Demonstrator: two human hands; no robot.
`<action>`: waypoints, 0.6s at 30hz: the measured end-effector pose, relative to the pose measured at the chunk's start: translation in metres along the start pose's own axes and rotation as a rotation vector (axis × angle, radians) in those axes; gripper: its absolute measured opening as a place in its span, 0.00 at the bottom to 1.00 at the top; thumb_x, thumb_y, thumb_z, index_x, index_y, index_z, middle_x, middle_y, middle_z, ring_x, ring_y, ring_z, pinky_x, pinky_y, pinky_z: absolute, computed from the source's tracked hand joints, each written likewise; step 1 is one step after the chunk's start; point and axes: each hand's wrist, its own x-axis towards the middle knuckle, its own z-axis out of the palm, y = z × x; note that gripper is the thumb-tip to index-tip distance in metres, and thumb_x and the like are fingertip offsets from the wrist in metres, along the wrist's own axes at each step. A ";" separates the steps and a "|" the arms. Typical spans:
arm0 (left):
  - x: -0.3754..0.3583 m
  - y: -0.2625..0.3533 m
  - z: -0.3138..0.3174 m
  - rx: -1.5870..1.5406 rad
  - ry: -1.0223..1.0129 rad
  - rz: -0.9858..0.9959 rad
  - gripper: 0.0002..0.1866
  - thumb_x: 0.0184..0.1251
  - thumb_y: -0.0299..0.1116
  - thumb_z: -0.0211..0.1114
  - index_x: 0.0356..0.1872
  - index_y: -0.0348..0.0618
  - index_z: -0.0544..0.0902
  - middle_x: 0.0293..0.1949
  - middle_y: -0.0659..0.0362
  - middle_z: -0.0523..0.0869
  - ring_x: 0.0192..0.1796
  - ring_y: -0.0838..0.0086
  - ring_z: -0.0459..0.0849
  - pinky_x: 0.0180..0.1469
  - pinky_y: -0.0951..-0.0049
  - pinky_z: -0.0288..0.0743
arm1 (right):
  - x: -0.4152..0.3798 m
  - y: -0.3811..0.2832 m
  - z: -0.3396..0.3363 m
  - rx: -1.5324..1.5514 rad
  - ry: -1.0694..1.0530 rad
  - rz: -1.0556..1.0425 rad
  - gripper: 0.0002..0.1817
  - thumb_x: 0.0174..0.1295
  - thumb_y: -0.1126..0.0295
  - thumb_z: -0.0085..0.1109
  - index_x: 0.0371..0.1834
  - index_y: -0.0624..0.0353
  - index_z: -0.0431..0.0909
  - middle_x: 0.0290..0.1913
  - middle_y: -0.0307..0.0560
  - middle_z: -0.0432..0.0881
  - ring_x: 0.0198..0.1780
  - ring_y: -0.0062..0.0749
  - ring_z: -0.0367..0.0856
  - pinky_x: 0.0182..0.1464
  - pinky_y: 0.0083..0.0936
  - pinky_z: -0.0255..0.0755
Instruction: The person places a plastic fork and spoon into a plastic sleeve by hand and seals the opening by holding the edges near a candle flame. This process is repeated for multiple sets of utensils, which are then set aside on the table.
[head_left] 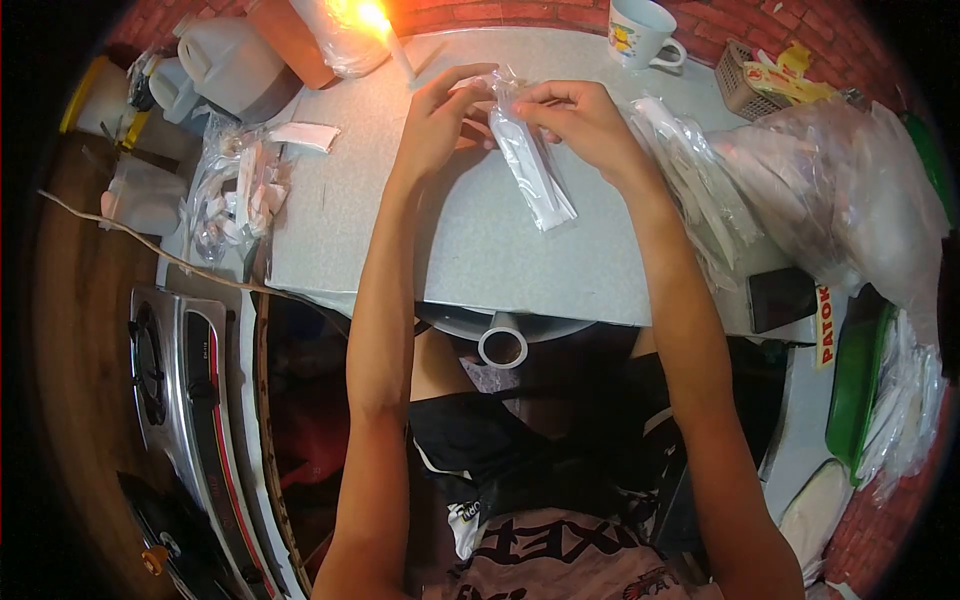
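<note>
The clear plastic sachet [533, 165], with something white and long inside, hangs over the middle of the grey table [470, 250], its top end held up at the far side and its lower end trailing toward me. I have the left hand [437, 122] pinching the sachet's top edge from the left and the right hand [580, 120] pinching it from the right, fingertips of both nearly meeting at the mouth. I judge the step in hand to be closing or folding that open end, so I would keep both pinches level, pull the film taut between them and keep the white piece clear of the edge. Just right of it lies a heap of similar clear packets [690, 180], then a big plastic bag [850, 190]. Left sits a bag of white pieces [235, 195]. At the far edge burns a candle [385, 30], with a mug [640, 30] to its right.
</note>
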 end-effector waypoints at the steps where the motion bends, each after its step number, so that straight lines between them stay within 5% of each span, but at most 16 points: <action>1: 0.000 0.002 0.000 0.000 0.000 0.000 0.17 0.78 0.32 0.55 0.62 0.40 0.81 0.40 0.51 0.89 0.30 0.70 0.88 0.31 0.75 0.82 | 0.000 0.000 0.000 0.011 0.003 -0.024 0.13 0.64 0.64 0.70 0.43 0.63 0.89 0.34 0.41 0.88 0.36 0.19 0.83 0.40 0.20 0.75; 5: 0.000 0.003 -0.002 -0.155 -0.007 -0.046 0.18 0.79 0.36 0.56 0.61 0.38 0.82 0.39 0.52 0.88 0.28 0.70 0.87 0.31 0.75 0.82 | -0.001 0.000 0.003 -0.030 0.017 -0.009 0.13 0.64 0.64 0.69 0.43 0.63 0.90 0.34 0.42 0.88 0.36 0.20 0.84 0.40 0.21 0.76; 8: 0.000 0.002 0.001 -0.071 0.015 -0.034 0.18 0.77 0.37 0.62 0.60 0.38 0.82 0.37 0.54 0.88 0.27 0.73 0.85 0.30 0.77 0.81 | -0.001 0.001 0.004 -0.049 -0.003 0.005 0.12 0.66 0.63 0.69 0.43 0.60 0.90 0.36 0.34 0.86 0.35 0.14 0.75 0.38 0.17 0.69; 12: 0.003 -0.005 0.003 0.081 0.049 0.046 0.19 0.71 0.35 0.71 0.59 0.38 0.84 0.30 0.60 0.87 0.27 0.81 0.82 0.28 0.80 0.77 | -0.002 -0.001 0.004 -0.079 0.006 -0.005 0.12 0.66 0.63 0.69 0.42 0.61 0.90 0.35 0.34 0.87 0.34 0.15 0.77 0.37 0.18 0.70; 18: 0.004 -0.011 0.001 0.078 0.032 0.065 0.19 0.70 0.32 0.72 0.60 0.39 0.84 0.30 0.62 0.88 0.28 0.81 0.82 0.30 0.79 0.78 | -0.006 -0.008 0.010 -0.258 0.106 -0.007 0.14 0.64 0.62 0.69 0.41 0.63 0.90 0.32 0.42 0.89 0.35 0.23 0.85 0.40 0.23 0.76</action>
